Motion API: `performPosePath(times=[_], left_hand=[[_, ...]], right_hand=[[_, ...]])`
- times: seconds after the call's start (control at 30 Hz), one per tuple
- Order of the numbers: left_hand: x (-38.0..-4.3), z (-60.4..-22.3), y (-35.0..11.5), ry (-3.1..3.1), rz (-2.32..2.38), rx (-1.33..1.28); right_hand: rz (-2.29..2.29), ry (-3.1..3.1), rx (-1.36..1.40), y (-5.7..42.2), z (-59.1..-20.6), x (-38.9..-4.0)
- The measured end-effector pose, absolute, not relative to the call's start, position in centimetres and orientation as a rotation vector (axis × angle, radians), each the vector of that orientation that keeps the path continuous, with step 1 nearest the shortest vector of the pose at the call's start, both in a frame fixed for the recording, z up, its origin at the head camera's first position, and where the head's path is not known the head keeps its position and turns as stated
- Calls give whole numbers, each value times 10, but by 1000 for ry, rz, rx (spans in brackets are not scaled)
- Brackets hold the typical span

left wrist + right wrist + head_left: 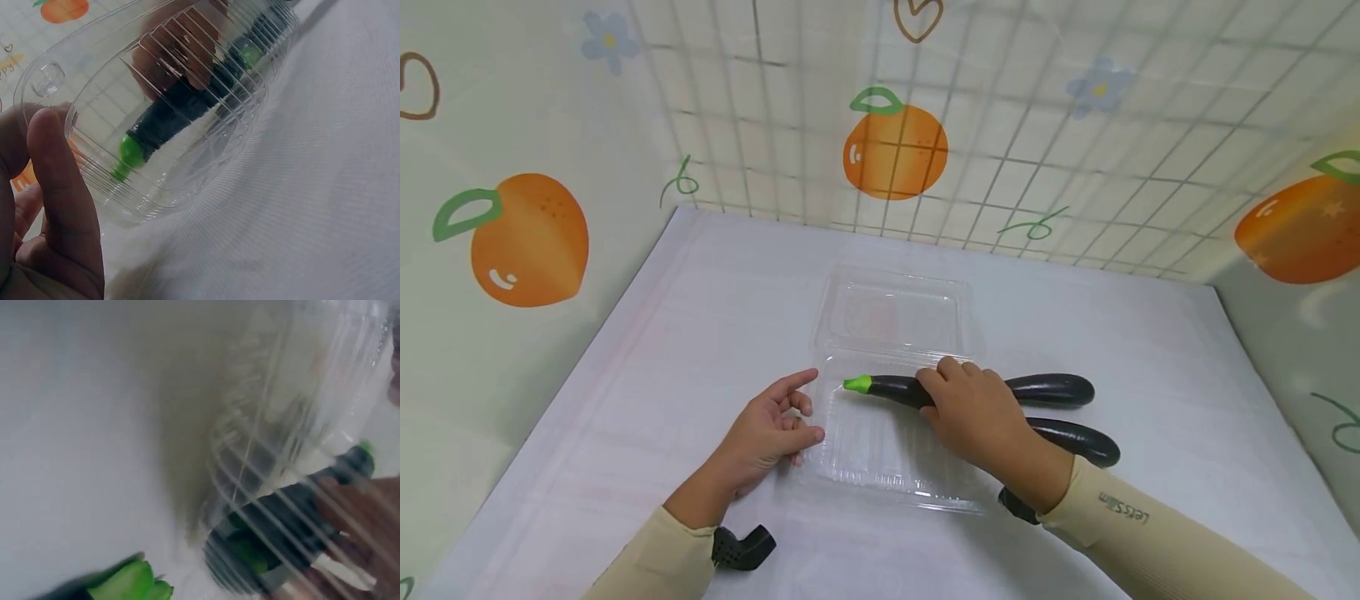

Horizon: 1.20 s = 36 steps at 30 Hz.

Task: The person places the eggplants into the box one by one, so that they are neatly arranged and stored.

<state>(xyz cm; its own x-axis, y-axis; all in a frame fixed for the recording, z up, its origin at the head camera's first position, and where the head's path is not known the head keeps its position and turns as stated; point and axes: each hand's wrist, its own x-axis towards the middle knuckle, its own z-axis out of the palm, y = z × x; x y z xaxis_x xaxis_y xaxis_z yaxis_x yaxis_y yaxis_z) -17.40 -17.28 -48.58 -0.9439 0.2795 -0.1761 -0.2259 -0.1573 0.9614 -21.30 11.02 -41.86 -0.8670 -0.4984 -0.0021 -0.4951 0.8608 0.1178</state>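
Note:
A clear plastic clamshell box [880,450] lies with its lid [902,312] folded back. My right hand [973,408] grips a dark eggplant [895,389] over the box's base, its green stem end pointing left. In the left wrist view, the eggplant [169,119] shows through the ribbed plastic wall. Two glossy rounded ends emerge right of the hand, the upper end [1052,390] and the lower end [1078,440]; which belongs to the held eggplant is hidden. My left hand [767,437] is at the box's left rim, thumb and index finger apart, their tips at the edge.
In the right wrist view, a green eggplant cap [128,581] lies on the white surface outside the box. A white cloth [700,317] covers the table. Fruit-printed curtains [895,150] hang behind and at both sides, with a wire grid behind the back one.

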Motion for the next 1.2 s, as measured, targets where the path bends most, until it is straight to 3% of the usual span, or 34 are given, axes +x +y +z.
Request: performPosePath(times=[0.37, 0.6, 0.8, 1.2], left_hand=[[-174, -489, -173, 1789, 2176, 77], [-173, -490, -172, 1794, 2164, 58], [-172, -491, -171, 1782, 2175, 55], [-172, -492, -171, 1773, 2167, 53]], right_hand=[[140, -2983, 753, 124, -422, -211], [572, -3038, 539, 138, -414, -204], [837, -2902, 515, 157, -404, -190], [1019, -2507, 506, 252, -420, -172]])
